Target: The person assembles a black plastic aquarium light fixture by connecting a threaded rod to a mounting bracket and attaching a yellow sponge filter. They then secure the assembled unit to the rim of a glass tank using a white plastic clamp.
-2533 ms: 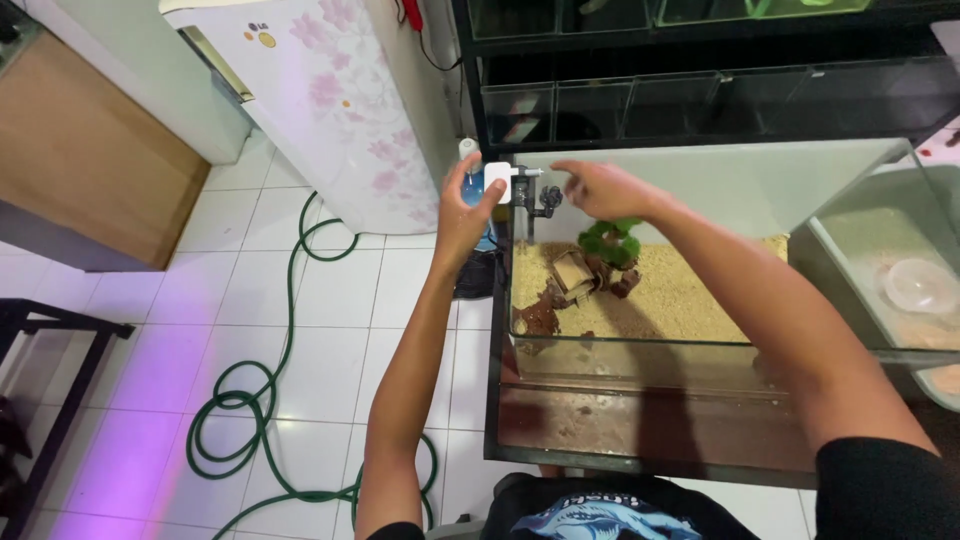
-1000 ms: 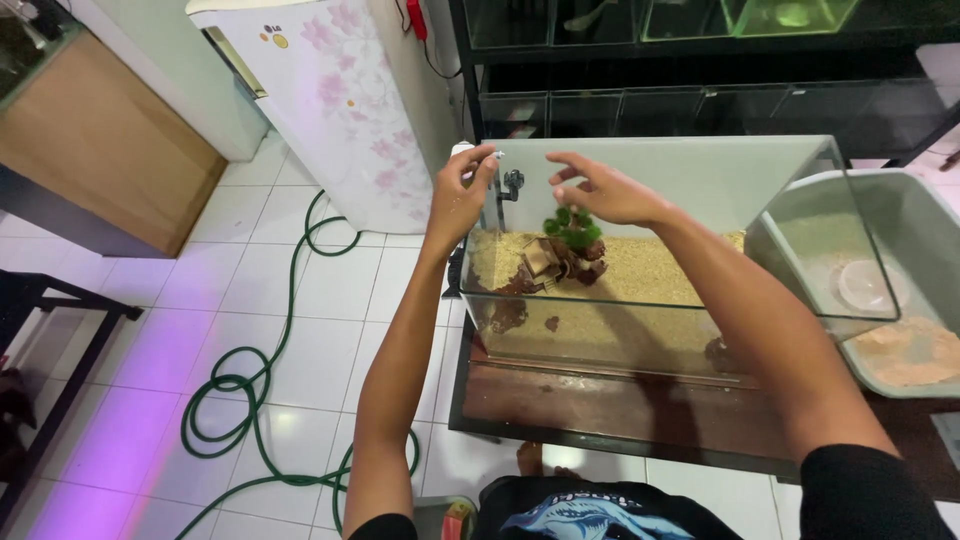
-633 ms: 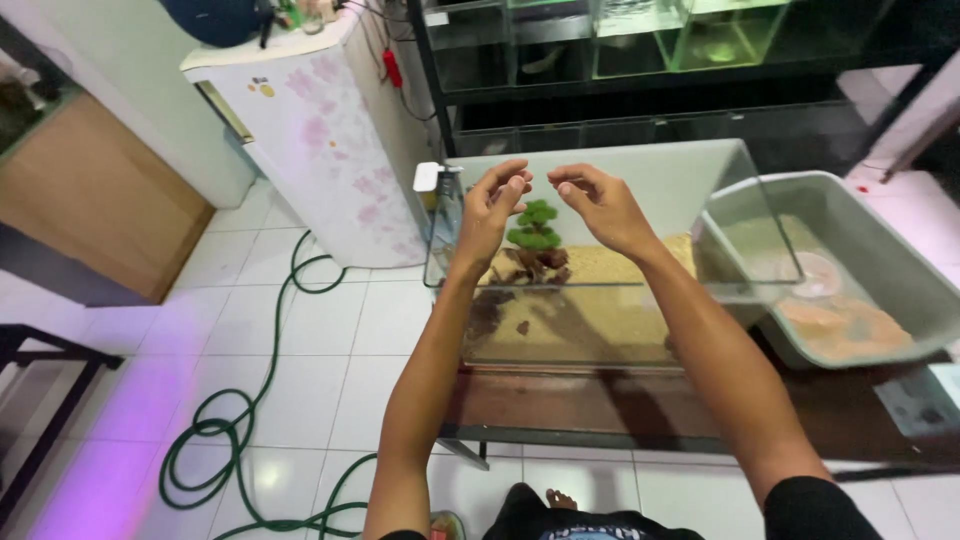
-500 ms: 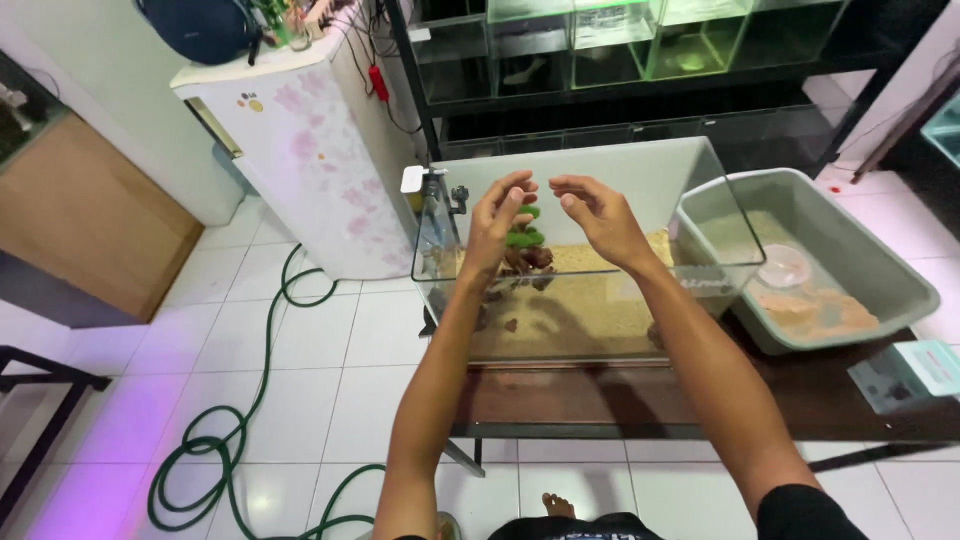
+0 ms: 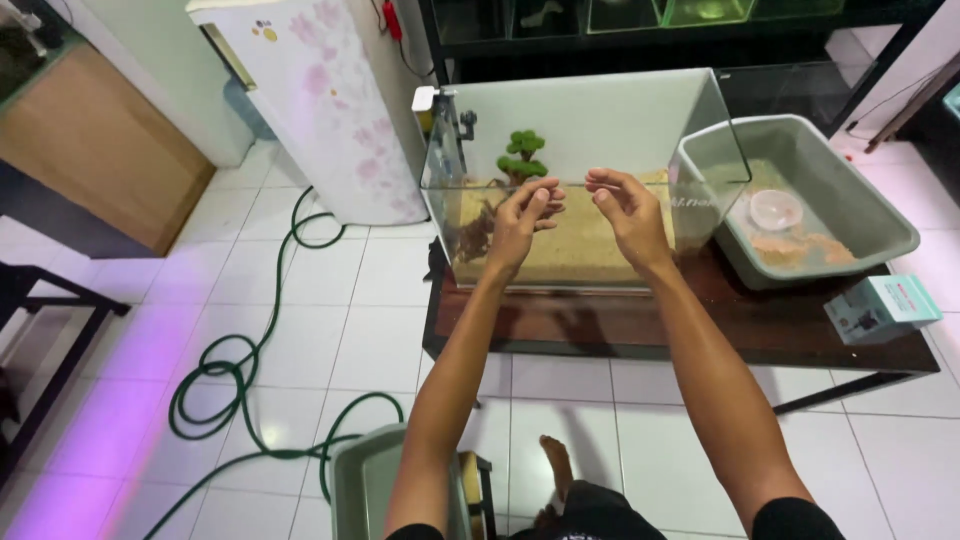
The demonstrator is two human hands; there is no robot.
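Note:
A glass aquarium [image 5: 700, 120] stands on a dark wooden table [image 5: 690, 335], with sand on its floor and a small green bonsai-like plant [image 5: 523, 155] on driftwood at its back left. A small filter [image 5: 447, 112] hangs on its left rear corner. My left hand [image 5: 522, 218] and my right hand [image 5: 622, 208] are held up side by side in front of the tank, above its front rim, fingers loosely curled and apart. Neither hand holds anything.
A grey plastic tub [image 5: 880, 222] with sand and a small round dish sits right of the tank; a small box [image 5: 883, 307] lies at the table's right edge. A floral-patterned fridge [image 5: 315, 100], a green hose [image 5: 250, 365] on white tiles, and a grey bin [image 5: 365, 490] are on the left.
Both hands have left the tank's left rear corner by the filter and drawn back toward me, now hanging in front of the tank. The view has pulled back.

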